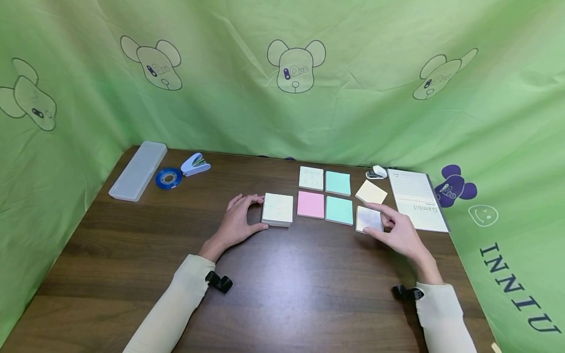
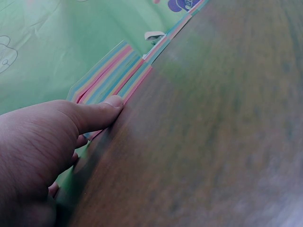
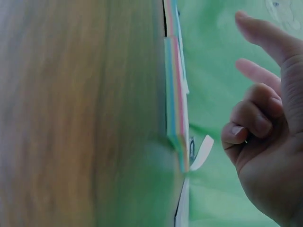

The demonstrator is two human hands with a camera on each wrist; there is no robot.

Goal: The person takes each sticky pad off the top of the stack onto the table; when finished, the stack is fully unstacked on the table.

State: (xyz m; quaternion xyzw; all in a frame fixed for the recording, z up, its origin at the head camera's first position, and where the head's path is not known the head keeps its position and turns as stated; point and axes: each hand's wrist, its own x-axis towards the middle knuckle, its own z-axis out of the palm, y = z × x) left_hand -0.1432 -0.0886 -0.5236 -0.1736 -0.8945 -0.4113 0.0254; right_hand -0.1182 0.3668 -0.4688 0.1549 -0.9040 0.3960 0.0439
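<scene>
My left hand (image 1: 238, 223) holds a thick stack of sticky note pads (image 1: 277, 208) at its left side, the thumb at the near edge and fingers at the far edge. In the left wrist view the stack shows pink, blue and yellow layers, with the thumb on its side. My right hand (image 1: 399, 233) hovers over a pale sticky note pad (image 1: 368, 219), thumb and forefinger spread and the other fingers curled. In the right wrist view this hand is apart from the striped pad (image 3: 175, 90) below it.
Between the hands lie a white pad (image 1: 311, 177), a pink pad (image 1: 310, 204) and two teal pads (image 1: 338, 211). A cream pad (image 1: 372, 192), white stapler (image 1: 376, 172) and notebook (image 1: 417, 201) are right. Far left are a plastic case (image 1: 139, 171), blue tape (image 1: 168, 178) and blue stapler (image 1: 195, 164).
</scene>
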